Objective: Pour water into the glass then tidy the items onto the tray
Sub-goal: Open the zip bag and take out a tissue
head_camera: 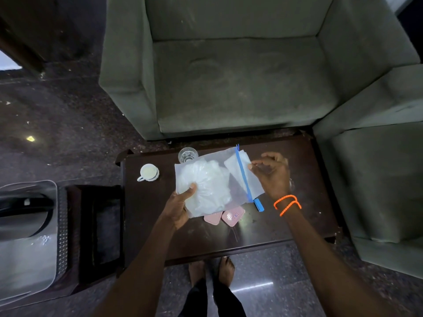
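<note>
I hold a frosted zip bag [212,181] with a blue zip strip above the dark table [286,220]; crumpled white material shows inside it. My left hand [179,205] grips its lower left corner. My right hand [273,173] pinches the bag's open edge near the zip. A clear glass [187,154] stands behind the bag, partly hidden. A white cup [148,172] sits at the table's left. Two pink flat items [231,216] and a blue object [258,204] lie under the bag. A silver tray [27,236] rests on a side table at the left.
A grey-green armchair [240,76] stands right behind the table, and another seat [377,168] at the right. A dark low side table [98,225] carries the tray's edge. My bare feet [212,268] are at the table's near edge on dark shiny floor.
</note>
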Demonstrator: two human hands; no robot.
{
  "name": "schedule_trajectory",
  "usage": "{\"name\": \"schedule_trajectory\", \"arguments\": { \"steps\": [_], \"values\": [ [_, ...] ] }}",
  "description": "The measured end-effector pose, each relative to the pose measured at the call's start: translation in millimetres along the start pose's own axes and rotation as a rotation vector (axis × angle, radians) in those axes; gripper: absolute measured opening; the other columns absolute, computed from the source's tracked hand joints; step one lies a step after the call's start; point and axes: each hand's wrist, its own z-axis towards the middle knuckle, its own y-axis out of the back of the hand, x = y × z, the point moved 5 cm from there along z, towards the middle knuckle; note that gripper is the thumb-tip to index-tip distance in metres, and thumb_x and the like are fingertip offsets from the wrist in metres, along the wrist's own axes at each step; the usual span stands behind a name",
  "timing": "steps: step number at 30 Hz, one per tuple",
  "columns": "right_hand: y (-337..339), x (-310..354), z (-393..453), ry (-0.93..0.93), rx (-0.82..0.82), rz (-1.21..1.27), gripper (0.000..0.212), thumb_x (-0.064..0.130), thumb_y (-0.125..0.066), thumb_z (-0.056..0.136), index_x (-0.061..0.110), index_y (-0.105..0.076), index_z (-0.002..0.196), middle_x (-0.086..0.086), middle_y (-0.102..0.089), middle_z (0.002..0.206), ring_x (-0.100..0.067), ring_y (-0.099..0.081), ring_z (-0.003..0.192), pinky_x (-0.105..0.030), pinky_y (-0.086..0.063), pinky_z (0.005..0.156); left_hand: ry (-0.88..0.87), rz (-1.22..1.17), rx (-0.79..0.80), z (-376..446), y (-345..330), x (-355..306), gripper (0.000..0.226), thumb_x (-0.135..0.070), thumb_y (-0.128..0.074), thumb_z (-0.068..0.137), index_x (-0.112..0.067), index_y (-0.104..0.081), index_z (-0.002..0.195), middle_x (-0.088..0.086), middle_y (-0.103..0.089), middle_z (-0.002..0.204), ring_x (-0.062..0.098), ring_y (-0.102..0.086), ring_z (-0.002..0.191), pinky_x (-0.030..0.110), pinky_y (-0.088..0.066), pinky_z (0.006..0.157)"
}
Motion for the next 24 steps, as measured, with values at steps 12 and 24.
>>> {"name": "schedule_trajectory", "arguments": {
  "steps": [12,24],
  "values": [
    [-37,-57,63,-0.195,0.178,0.246,0.018,-0.002,-0.067,0.090,0.011,-0.061,0.080,-0.004,-0.059,0.075,-0.016,-0.051,0.071,-0.035,-0.043,0.071,-0.045,-0.066,0.025,41,34,-3,0.046,-0.020,-0.062,0.103,-0.013,-0.054,0.147,0.016,-0.060,0.148,0.039,-0.059,0.135,0.074,-0.047,0.103],
    [-117,-97,120,-0.377,0.289,0.539,0.027,-0.011,-0.056,0.092,0.015,-0.055,0.084,-0.003,-0.066,0.077,-0.012,-0.062,0.067,-0.026,-0.052,0.061,-0.097,-0.090,0.099,67,56,-18,0.046,-0.027,-0.069,0.100,-0.021,-0.059,0.145,0.013,-0.055,0.154,0.037,-0.055,0.140,0.063,-0.051,0.102]
  ]
}}
